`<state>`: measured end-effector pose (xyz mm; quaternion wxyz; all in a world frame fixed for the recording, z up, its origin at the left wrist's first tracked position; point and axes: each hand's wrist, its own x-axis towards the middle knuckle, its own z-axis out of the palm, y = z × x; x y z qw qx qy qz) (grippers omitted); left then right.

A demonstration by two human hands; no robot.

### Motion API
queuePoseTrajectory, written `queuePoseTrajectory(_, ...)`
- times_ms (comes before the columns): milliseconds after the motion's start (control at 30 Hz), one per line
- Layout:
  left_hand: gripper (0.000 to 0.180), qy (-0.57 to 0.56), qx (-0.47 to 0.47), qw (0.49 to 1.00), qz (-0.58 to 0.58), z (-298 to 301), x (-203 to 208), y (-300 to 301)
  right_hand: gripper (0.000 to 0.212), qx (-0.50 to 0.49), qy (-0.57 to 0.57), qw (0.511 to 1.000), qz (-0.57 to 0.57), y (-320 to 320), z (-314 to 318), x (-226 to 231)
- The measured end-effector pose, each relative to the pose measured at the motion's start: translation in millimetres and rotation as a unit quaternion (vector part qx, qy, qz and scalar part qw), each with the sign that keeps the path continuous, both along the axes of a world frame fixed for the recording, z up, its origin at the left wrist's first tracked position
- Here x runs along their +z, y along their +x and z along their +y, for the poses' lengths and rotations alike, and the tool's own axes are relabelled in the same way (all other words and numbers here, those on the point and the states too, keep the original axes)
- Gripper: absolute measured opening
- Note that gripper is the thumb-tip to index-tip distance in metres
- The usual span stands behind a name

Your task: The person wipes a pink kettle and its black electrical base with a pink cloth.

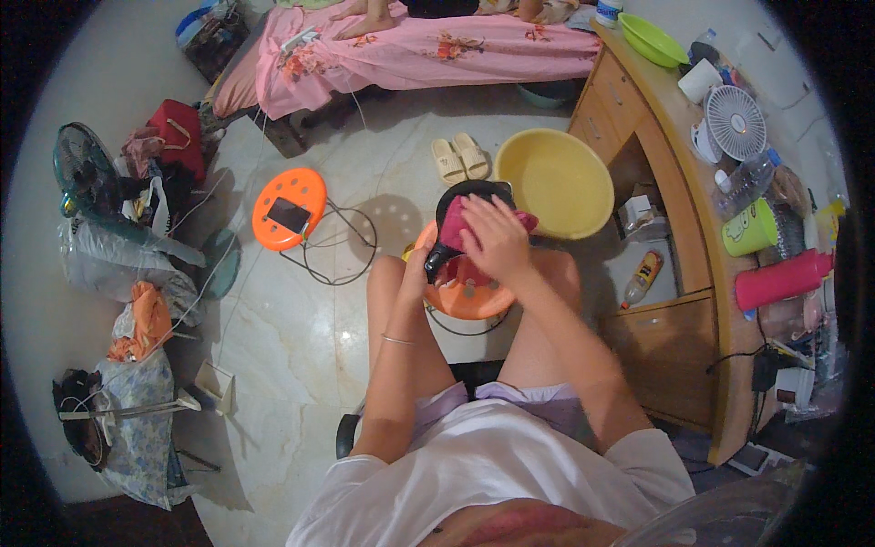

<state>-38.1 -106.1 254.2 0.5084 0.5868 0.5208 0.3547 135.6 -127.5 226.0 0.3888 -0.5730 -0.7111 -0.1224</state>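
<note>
Above an orange round stool (pixel 469 301) between my knees, I hold a black pan-like thing (pixel 448 202) with a round rim and a short handle. My left hand (pixel 416 272) is closed on its handle side, at the lower left. On top, my right hand (pixel 497 235) presses a dark red cloth (pixel 460 228) against its surface, fingers bent over the fabric. Part of the cloth sticks out past the right of my fingers. Most of the black thing's inside is hidden under cloth and hand.
A yellow basin (pixel 556 182) stands just beyond my right hand, beside beige slippers (pixel 460 159). Left of me, another orange stool (pixel 290 208) carries a phone (pixel 288 215). A wooden desk (pixel 679 182) runs along the right; a pink-covered bed (pixel 410 50) lies ahead.
</note>
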Motion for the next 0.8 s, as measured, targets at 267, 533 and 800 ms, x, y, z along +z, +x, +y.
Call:
queuePoseTrajectory(267, 0.049, -0.036, 0.011, 0.999, -0.013, -2.0, 1.3, 3.4, 0.027, 0.059, -0.062, 0.993, 0.077, 68.3, 42.6, 6.7)
queuePoseTrajectory(533, 0.044, -0.066, 0.0, 0.998, 0.023, -3.7, 11.1, 6.7, 0.037, 0.075, -0.22, 0.972, 0.033, 66.4, 72.5, 16.8)
queuePoseTrajectory(800, 0.044, -0.062, -0.024, 0.997, -0.043, 10.2, -35.3, 5.8, 0.044, 0.102, -0.083, 0.988, -0.085, -10.2, 13.2, 12.8)
